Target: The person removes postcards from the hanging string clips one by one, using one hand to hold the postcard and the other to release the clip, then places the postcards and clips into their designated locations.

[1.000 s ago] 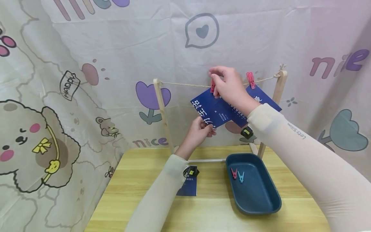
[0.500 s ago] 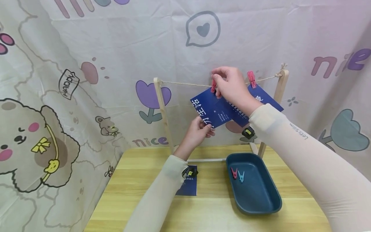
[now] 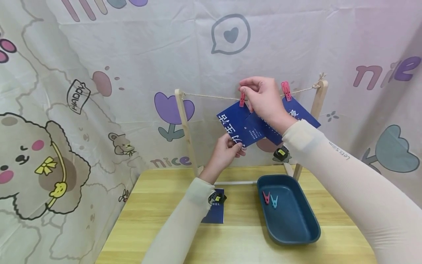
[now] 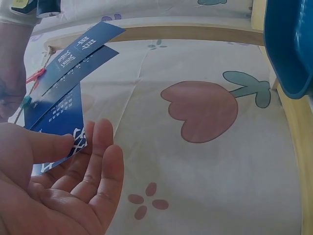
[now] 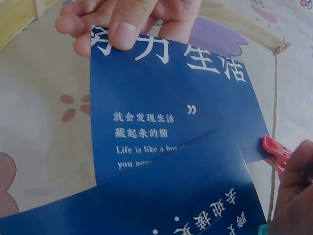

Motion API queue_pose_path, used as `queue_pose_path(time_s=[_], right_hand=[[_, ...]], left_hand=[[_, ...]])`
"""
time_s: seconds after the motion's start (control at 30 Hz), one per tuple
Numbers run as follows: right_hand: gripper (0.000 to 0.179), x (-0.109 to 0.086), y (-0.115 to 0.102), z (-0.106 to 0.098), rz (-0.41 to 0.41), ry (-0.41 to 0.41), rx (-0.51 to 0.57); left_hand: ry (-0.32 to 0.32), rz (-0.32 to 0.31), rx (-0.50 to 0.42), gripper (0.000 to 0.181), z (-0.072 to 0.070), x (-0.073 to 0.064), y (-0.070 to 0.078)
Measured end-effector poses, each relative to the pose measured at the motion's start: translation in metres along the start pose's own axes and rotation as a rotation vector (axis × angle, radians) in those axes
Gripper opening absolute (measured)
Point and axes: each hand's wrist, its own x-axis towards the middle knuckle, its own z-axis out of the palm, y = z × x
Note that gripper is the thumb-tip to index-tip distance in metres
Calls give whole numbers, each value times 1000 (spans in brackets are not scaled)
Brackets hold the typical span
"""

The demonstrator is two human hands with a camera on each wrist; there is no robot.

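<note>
A blue printed card (image 3: pixel 237 126) hangs tilted under a thin string (image 3: pixel 211 96). My left hand (image 3: pixel 225 154) pinches its lower edge between thumb and fingers, as the right wrist view confirms. A red clothespin (image 3: pixel 242 99) grips the card's upper corner at the string. The fingertips of my right hand (image 3: pixel 263 97) pinch that clothespin's upper end. More blue cards (image 3: pixel 273 135) overlap the held one on the right, partly hidden by my right hand. A pink clothespin (image 3: pixel 286 91) stands on the string there. In the left wrist view a teal clothespin (image 4: pixel 25 102) also shows on the string.
Wooden posts (image 3: pixel 185 128) carry the string at both ends. A dark blue tub (image 3: pixel 293 240) on the wooden table (image 3: pixel 244 242) contains a red clothespin (image 3: pixel 266 198) and a teal one (image 3: pixel 274 201). Another blue card (image 3: pixel 214 216) lies under my left wrist. A printed cloth (image 3: pixel 132 55) hangs behind.
Both hands keep nearly the same places and holds. The right hand has shifted very slightly to the right, and a little more of the red clothespin shows.
</note>
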Motion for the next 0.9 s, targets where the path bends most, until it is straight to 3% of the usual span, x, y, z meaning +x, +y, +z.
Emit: queue_pose_path(time_s=[0.23, 0.43, 0.8, 0.9], right_hand=[[23, -2, -2, 2, -74, 74, 76], [24, -2, -6, 4, -112, 123, 66], [24, -3, -5, 5, -126, 168, 47], [24, -4, -4, 5, -161, 177, 38]], left_hand=[[-8, 3, 6, 32, -1, 1, 4], [-8, 14, 1, 32, -2, 2, 7], [-12, -22, 26, 30, -3, -1, 4], [-14, -23, 29, 30, -3, -2, 2]])
